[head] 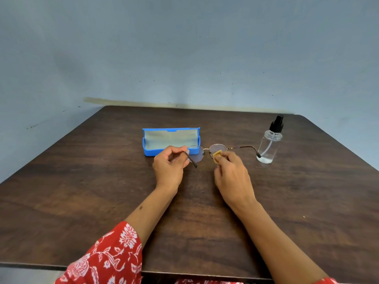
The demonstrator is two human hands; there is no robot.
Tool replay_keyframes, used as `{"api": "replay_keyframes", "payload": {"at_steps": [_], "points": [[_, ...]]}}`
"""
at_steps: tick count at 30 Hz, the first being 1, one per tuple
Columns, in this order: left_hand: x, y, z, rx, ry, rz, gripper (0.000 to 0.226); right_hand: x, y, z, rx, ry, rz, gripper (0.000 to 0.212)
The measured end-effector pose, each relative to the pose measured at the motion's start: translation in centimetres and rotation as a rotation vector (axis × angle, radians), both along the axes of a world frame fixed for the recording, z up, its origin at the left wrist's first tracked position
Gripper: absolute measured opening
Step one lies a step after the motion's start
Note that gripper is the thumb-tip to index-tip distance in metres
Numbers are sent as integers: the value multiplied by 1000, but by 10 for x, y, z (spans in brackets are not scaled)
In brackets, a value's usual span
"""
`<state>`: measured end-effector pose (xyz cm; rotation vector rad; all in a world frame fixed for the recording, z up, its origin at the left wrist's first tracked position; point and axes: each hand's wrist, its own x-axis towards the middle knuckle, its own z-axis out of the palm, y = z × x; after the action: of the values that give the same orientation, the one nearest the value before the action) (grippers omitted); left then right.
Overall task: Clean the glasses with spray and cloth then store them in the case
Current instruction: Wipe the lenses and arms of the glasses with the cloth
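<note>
Both hands work above the table (82,201): left hand (170,167) pinches the glasses (207,151) steady, right hand (231,173) should rub its pinched cloth (217,155) gently in circles.

1. The case (171,141) lies open on the bench (82,191), left of centre, toward the far edge.
2. The spray bottle (269,143) stands upright on the bench, well right of the case.
3. The glasses (207,151) sit between them, held above the bench, just before the case.
4. The cloth (217,155) touches the glasses' right lens.
</note>
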<state>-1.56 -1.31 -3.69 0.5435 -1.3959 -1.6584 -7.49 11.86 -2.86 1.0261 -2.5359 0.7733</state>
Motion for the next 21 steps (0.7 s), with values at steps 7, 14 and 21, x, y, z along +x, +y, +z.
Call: {"api": "replay_keyframes", "payload": {"at_steps": [7, 14, 21], "points": [[-1, -1, 0, -4, -13, -14, 17, 0, 2, 2, -18, -1, -64, 31], [-1, -1, 0, 5, 8, -2, 21, -3, 3, 2, -24, -24, -107, 32], [0, -2, 0, 6, 6, 1, 21, 1, -3, 1, 24, 27, 5, 35]]}}
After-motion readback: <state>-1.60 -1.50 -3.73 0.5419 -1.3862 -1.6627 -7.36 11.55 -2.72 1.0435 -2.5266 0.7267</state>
